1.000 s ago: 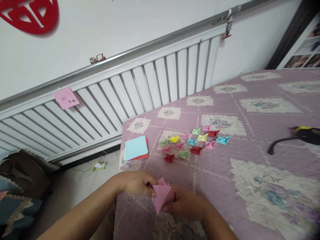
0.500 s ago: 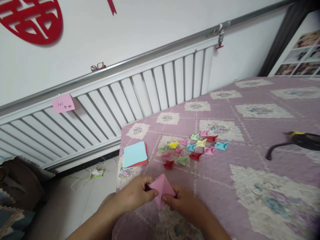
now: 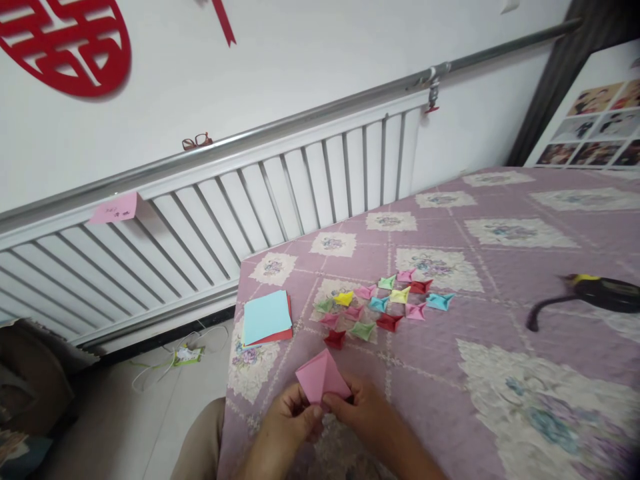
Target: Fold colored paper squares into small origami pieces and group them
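Note:
A pink origami paper (image 3: 321, 375), folded into a diamond with a crease down its middle, is held above the near part of the table. My right hand (image 3: 363, 407) pinches its right and lower side, thumb on top. At its lower left, my left hand (image 3: 295, 417) has its fingers curled against the paper's edge; the fingertips are partly hidden behind it. Just beyond lie several small folded paper boats, among them a dark red one (image 3: 335, 339), a green one (image 3: 362, 331) and a blue one (image 3: 440, 302).
A stack of square paper (image 3: 267, 317), light blue on top and red below, lies at the table's left edge. A black and yellow tool (image 3: 603, 292) is on the right of the flowered tablecloth (image 3: 425, 360). A white radiator (image 3: 300, 190) stands behind.
My left hand has shifted from the paper's left corner down to its lower left edge. My right hand keeps its pinch. The camera view has tilted slightly.

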{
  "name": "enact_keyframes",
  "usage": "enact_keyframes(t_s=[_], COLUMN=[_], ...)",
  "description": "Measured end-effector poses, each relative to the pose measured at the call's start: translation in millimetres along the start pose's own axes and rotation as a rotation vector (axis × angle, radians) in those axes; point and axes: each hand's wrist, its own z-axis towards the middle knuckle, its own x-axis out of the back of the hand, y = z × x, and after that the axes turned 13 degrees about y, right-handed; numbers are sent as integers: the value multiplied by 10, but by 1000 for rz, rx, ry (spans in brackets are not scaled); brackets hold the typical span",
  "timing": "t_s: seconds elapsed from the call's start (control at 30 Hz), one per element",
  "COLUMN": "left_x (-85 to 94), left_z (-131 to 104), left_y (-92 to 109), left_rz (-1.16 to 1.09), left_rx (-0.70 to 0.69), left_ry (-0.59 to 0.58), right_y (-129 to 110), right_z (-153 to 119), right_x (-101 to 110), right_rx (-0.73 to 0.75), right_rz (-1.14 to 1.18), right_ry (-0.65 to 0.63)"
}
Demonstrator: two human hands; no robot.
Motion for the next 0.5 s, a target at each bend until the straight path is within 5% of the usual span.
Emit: enact_keyframes(t_s=[0.5], left_x=[-134], left_z=[-55], left_y=[-135], left_rz=[-136], left_rx=[-59], left_ry=[134], right_y=[39], right_z=[2], right_x=[1], right_rx=[45], right_rz=[80], right_ry=[46])
